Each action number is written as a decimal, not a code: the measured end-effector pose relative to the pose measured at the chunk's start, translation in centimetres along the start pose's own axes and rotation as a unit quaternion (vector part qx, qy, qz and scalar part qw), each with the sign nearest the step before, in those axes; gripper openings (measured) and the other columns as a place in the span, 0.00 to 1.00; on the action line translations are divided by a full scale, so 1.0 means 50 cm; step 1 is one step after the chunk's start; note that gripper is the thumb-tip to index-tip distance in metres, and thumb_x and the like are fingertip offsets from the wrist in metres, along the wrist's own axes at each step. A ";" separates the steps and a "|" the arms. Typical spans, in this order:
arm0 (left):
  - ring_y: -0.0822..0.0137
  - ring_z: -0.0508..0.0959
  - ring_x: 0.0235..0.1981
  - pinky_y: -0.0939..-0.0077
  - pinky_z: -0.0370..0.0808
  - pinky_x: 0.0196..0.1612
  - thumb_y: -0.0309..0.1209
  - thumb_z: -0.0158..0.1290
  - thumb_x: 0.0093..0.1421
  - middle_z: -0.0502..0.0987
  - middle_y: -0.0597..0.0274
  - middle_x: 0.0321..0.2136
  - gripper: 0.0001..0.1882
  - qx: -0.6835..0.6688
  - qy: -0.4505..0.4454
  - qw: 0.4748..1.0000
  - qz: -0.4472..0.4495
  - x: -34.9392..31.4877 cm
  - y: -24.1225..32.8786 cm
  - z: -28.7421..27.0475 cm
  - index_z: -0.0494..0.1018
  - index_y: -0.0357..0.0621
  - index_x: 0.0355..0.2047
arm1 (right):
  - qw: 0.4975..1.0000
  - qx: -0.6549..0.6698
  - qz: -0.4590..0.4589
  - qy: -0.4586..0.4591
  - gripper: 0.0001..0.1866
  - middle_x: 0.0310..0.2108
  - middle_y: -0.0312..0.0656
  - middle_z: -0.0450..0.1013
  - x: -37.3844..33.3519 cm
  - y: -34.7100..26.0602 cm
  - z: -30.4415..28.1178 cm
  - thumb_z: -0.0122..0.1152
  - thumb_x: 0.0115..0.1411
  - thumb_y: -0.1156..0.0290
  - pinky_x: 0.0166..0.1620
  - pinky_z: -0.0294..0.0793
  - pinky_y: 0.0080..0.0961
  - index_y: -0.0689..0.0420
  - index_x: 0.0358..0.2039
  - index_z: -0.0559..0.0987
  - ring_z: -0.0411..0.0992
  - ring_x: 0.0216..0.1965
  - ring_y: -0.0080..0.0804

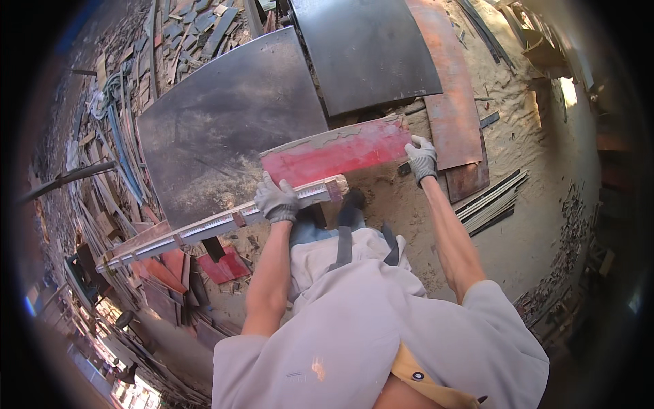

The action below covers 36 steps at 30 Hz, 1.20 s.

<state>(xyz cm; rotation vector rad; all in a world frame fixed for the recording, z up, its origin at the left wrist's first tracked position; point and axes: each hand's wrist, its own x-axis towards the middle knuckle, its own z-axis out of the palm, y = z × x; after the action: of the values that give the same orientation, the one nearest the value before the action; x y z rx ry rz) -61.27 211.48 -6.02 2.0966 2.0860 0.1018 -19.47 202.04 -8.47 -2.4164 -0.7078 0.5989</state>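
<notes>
A long red board (340, 151) with a ragged, greyish far edge lies across in front of me, partly over a dark metal-like table top. My right hand (422, 161), in a grey-white work glove, grips the board's right end with its fingers curled over the edge. My left hand (277, 200), gloved alike, holds the near left corner, thumb and fingers closed at the edge. Its palm is just above a straight rail with measuring marks (225, 221), which runs along the table's near side. The undersides of the board and the fingertips beneath are hidden.
The large dark table top (231, 116) spreads to the left, with a second dark panel (368, 51) beyond. A reddish-brown sheet (449, 88) lies at the right. Thin strips (494, 201) are stacked on the sandy floor. Scrap wood (197, 34) fills the far left; board offcuts (174, 273) lean nearer.
</notes>
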 end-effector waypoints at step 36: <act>0.36 0.84 0.45 0.47 0.79 0.51 0.40 0.50 0.59 0.84 0.33 0.42 0.23 -0.013 0.080 0.996 0.022 1.129 0.264 -0.088 0.83 0.34 0.44 | 0.978 0.119 0.050 -0.166 0.33 0.51 0.50 0.81 0.682 -0.662 0.116 0.77 0.61 0.56 0.54 0.79 0.28 0.65 0.58 0.78 0.80 0.51 0.33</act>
<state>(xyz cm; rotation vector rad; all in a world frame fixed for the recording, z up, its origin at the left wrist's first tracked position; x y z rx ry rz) -48.39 268.12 -3.85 2.1858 2.1133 0.3105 -8.26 248.06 -1.43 -2.1599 -0.6073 1.0822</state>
